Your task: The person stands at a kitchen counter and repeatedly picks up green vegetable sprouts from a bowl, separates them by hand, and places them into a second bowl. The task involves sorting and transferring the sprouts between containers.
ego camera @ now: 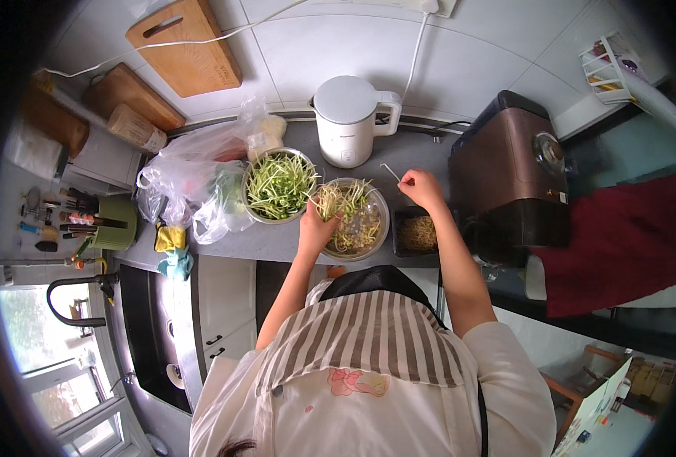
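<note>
My left hand (pixel 318 229) is closed around a bunch of pale sprouts (pixel 338 201), held above the left side of a round bowl (pixel 384 228). Loose sprouts and pale bits (pixel 360 228) lie in that bowl. To its right, my right hand (pixel 420 188) pinches a single thin, whitish sprout stalk (pixel 390 170) between the fingertips, pointing up and left. A steel bowl (pixel 247 210) heaped with green sprouts (pixel 280 185) stands just left of my left hand. Below my right forearm sits a black tray (pixel 398 235) of thin brownish strands (pixel 418 234), partly covered by the arm.
A white electric kettle (pixel 346 137) stands behind the bowls. Plastic bags (pixel 195 177) crowd the left, near a green utensil holder (pixel 115 223) and the dark sink (pixel 149 320). A brown countertop appliance (pixel 503 165) and a dark red cloth (pixel 623 240) are at right.
</note>
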### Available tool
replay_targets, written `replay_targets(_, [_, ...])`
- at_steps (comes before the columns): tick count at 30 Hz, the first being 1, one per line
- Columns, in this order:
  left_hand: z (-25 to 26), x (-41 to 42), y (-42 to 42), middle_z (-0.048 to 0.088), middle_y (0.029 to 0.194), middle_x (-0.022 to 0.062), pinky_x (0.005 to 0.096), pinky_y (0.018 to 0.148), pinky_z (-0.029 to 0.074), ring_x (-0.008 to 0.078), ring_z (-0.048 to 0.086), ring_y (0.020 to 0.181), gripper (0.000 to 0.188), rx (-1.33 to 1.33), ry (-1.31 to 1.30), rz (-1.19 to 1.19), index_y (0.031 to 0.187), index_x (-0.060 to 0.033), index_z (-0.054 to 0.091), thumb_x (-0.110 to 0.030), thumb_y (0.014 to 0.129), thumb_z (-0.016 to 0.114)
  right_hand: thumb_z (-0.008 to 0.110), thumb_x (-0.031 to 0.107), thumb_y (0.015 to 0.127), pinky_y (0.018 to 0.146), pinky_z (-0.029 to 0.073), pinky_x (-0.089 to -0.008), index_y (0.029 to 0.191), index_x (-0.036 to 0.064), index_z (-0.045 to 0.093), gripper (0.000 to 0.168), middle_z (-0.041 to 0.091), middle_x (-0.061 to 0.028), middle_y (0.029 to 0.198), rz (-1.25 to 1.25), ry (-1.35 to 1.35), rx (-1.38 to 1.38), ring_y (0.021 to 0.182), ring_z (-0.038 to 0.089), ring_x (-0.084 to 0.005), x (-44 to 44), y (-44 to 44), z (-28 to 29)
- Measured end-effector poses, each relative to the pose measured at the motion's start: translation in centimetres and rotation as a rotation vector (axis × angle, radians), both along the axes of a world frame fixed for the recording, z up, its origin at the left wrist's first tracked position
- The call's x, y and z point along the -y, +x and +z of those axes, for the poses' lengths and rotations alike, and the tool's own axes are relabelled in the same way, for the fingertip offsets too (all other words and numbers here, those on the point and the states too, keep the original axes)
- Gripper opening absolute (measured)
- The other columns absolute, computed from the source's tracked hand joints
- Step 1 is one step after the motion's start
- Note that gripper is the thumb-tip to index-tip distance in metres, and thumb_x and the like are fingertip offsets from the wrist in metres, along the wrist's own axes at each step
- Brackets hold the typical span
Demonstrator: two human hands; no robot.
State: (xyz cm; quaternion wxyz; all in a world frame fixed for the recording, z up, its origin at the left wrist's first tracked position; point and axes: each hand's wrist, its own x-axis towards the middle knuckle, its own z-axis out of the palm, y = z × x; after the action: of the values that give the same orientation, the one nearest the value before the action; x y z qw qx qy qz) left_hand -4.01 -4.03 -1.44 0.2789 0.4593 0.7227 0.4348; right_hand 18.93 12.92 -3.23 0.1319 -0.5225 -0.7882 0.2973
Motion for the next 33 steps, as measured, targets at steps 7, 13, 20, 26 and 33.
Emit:
replay_targets(7, [2.4, -1.2, 1.0, 0.061, 0.074, 0.0062, 0.0274, 0.060, 0.045, 0.0120, 0.057, 0.067, 0.016, 0.501, -0.040, -0.135, 0.086, -0.0026, 0.057, -0.013, 0.077, 0.065, 0.062, 0.019, 0.080, 0.059, 0.043, -0.0224, 0.084, 0.002, 0.061, 0.017, 0.063, -0.0027, 0.079, -0.122, -0.513, -0.649, 0.068, 0.054, -0.0079, 5.3, -0.1, 4.5])
replay_targets(13, [1.4, -1.5, 1.8, 0.057, 0.068, 0.0013, 0.0251, 0.063, 0.044, 0.0113, 0.056, 0.068, 0.010, 1.110, -0.115, -0.141, 0.087, -0.0073, 0.055, -0.013, 0.081, 0.061, 0.058, 0.017, 0.084, 0.056, 0.040, -0.0179, 0.086, 0.003, 0.060, 0.015, 0.062, -0.0024, 0.080, -0.161, -0.704, -0.837, 0.063, 0.049, -0.0046, 9.0, -1.3, 4.8])
replay_targets(20, [2.8, -1.6, 2.7, 0.063, 0.093, 0.0061, 0.0307, 0.078, 0.048, 0.0166, 0.060, 0.088, 0.020, 1.269, -0.119, -0.158, 0.098, -0.0047, 0.059, -0.018, 0.083, 0.059, 0.057, 0.019, 0.084, 0.056, 0.041, -0.0186, 0.088, 0.002, 0.060, 0.017, 0.062, -0.0028, 0.083, -0.112, -0.670, -0.795, 0.065, 0.051, -0.0057, 9.9, -2.0, 4.2])
replay_targets(26, [0.8, -1.8, 2.1, 0.062, 0.088, 0.0088, 0.0329, 0.077, 0.048, 0.0190, 0.059, 0.087, 0.022, 1.430, -0.103, -0.240, 0.094, -0.0025, 0.058, -0.023, 0.086, 0.056, 0.057, 0.018, 0.084, 0.056, 0.041, -0.0189, 0.088, 0.001, 0.060, 0.018, 0.062, -0.0030, 0.081, -0.056, -0.706, -0.789, 0.065, 0.051, -0.0059, 10.3, -2.7, 3.9])
replay_targets(33, [-0.4, -1.9, 2.4, 0.057, 0.073, 0.0020, 0.0281, 0.062, 0.045, 0.0133, 0.055, 0.068, 0.017, 1.342, -0.122, -0.151, 0.088, -0.0068, 0.057, -0.021, 0.081, 0.063, 0.059, 0.019, 0.083, 0.054, 0.041, -0.0191, 0.085, 0.001, 0.062, 0.018, 0.060, -0.0010, 0.076, -0.025, -0.707, -0.707, 0.061, 0.050, -0.0051, 11.1, -4.1, 4.6])
